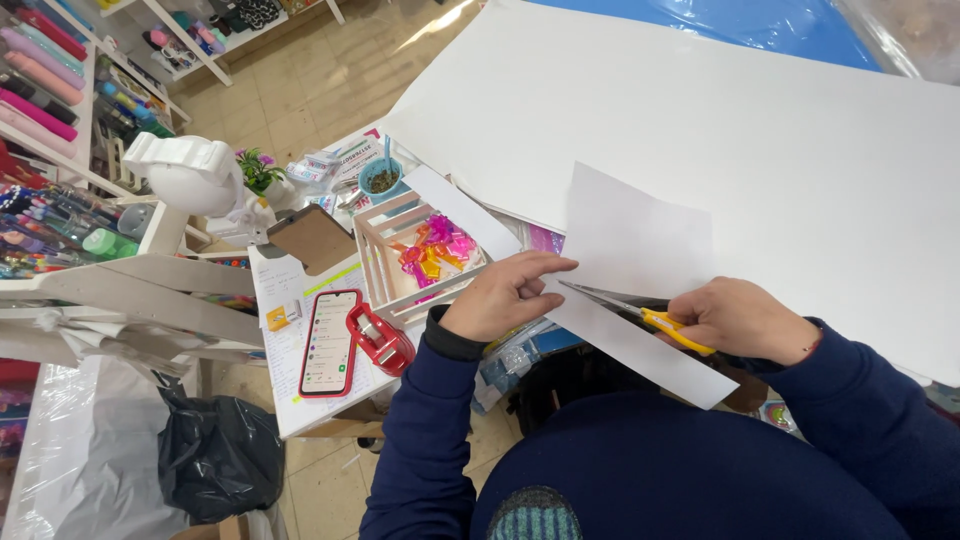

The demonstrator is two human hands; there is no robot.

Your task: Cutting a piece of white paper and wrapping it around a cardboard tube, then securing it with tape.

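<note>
**Scissors partway into a white sheet**

Spread across the desk (300, 405): one very large white paperboard sheet (760, 130). On top of it, one smaller white paper sheet (635, 260), angled toward the body and overhanging the near edge. Pressed flat on that paper's left edge, the left hand (500, 297), fingers together and stretched out, clamped on nothing. Wrapped around the handles of one pair of yellow-handled scissors (640, 310), the right hand (745, 320), fingers closed tight on the loops; blades slightly apart, tips pointing at the left fingertips.

Risks, as a judgement: blade tips very near the left fingers, so a quick snip could nick them; unsupported overhang could sag and pull the cut off line or tear it.

Further left, smaller: one pale wooden slatted crate (385, 240) with pink and orange ribbon bows (435, 250), count unclear; one brown clipboard (312, 238); one smartphone in a red case (330, 343); one red tape dispenser (380, 338); one small blue cup (381, 178).
</note>
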